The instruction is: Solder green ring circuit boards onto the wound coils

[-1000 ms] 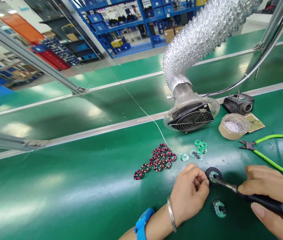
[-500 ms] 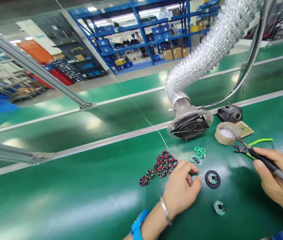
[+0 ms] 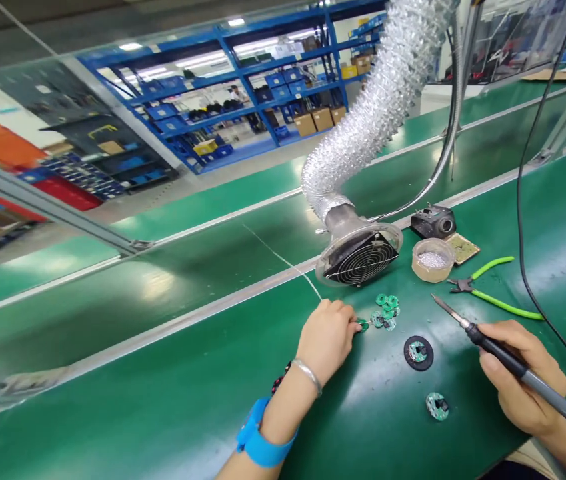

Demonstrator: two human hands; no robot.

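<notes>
My left hand point(image 3: 327, 337) is closed, its fingers pinching a thin solder wire point(image 3: 293, 267) that runs up behind the hand. The wire's short end pokes out by a pile of small green round circuit boards point(image 3: 387, 308). My right hand point(image 3: 525, 377) grips a soldering iron point(image 3: 505, 360), its tip pointing up and left above the table. Between the hands, a round circuit board point(image 3: 417, 351) lies in a black ring holder point(image 3: 409, 362). Nearer me rests another round board point(image 3: 437, 405) with a black part on it. My left wrist hides most of the small red-and-black coils point(image 3: 277, 385).
A fume extractor point(image 3: 363, 260) on a silver duct hangs over the table. Behind the iron stand a round tub point(image 3: 433, 270) of shiny bits, a yellowish pad point(image 3: 464, 248), a black box point(image 3: 433, 220) and green-handled cutters point(image 3: 485, 287). A black cable point(image 3: 521, 233) crosses at right.
The soldering iron has come away from the tub toward me. My left hand has moved up beside the green boards with the wire in its fingers. The view has turned right.
</notes>
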